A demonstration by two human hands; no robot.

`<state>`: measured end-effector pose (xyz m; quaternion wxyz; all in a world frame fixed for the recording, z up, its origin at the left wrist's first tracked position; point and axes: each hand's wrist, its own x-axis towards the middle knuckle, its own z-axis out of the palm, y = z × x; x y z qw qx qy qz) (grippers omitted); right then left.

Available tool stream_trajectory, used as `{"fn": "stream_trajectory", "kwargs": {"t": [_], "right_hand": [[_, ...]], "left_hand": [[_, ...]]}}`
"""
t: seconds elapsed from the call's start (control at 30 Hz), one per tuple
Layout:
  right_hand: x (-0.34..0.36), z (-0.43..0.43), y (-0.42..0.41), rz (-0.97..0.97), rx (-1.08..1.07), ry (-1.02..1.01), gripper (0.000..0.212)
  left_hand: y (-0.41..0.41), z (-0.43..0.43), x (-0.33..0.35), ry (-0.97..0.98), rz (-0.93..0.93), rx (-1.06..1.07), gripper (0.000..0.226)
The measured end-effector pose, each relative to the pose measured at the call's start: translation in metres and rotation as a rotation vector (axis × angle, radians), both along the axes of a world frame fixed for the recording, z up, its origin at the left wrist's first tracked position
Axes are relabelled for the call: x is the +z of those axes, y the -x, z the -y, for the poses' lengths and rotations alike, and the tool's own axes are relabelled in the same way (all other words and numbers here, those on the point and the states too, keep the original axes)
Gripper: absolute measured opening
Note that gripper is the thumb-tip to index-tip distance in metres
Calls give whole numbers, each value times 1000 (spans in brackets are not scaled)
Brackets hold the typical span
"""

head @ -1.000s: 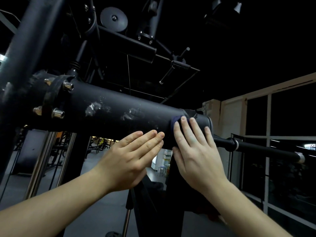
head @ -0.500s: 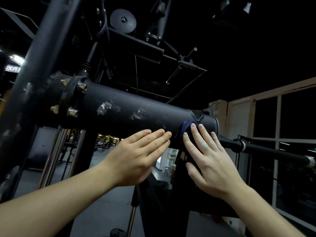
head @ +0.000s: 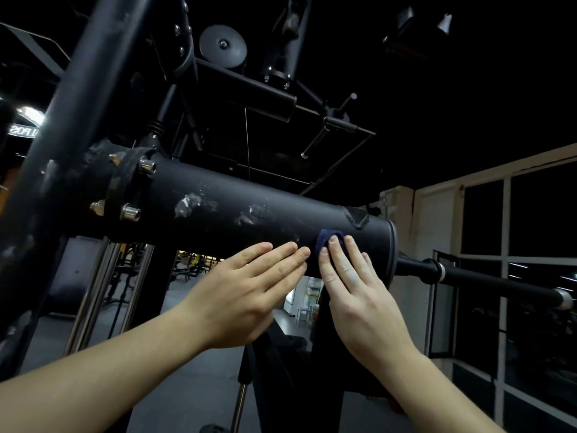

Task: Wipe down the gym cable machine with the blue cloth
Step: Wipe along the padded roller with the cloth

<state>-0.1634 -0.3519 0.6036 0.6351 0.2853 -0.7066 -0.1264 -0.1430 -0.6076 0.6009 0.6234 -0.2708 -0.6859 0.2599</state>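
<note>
Blue cloth (head: 326, 242) pressed on black tube (head: 249, 201) near its right end cap, under right grip (head: 352, 285), fingers straight. Left grip (head: 249, 285) flat, empty, alongside. Cloth looks soft and light: press it flat, don't pinch.

Dark blue cloth (head: 326, 242) under right fingertips (head: 333, 242). Matte black tube (head: 249, 210) beyond fingers, pale grey scuff patches (head: 187, 203). Silver bolts (head: 130, 212) on flange.

The tube (head: 249, 210) is matt black metal, scuffed with pale chips. Its bolts (head: 130, 212) shine. The cloth (head: 327, 239) looks soft, napped.
</note>
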Motion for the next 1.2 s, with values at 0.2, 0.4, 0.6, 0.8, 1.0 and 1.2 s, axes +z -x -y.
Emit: {"fn": "stream_trajectory", "kwargs": {"t": [0.2, 0.4, 0.6, 0.8, 1.0, 1.2], "right_hand": [[15, 15, -8, 15, 12, 51, 57], [3, 6, -10, -19, 12, -92, 51], [53, 33, -24, 89, 30, 101, 67], [14, 26, -15, -17, 48, -205, 53], [67, 37, -22, -17, 42, -99, 50], [28, 39, -27, 46, -71, -142, 81]], "left_hand": [[-3, 6, 2, 4, 2, 31, 75], [-9, 26, -2, 4, -18, 39, 73], [-16, 43, 13, -47, -36, 64, 72], [-16, 53, 4, -68, -39, 56, 73], [-12, 59, 3, -46, -47, 54, 73], [-9, 57, -1, -80, -54, 13, 71]]}}
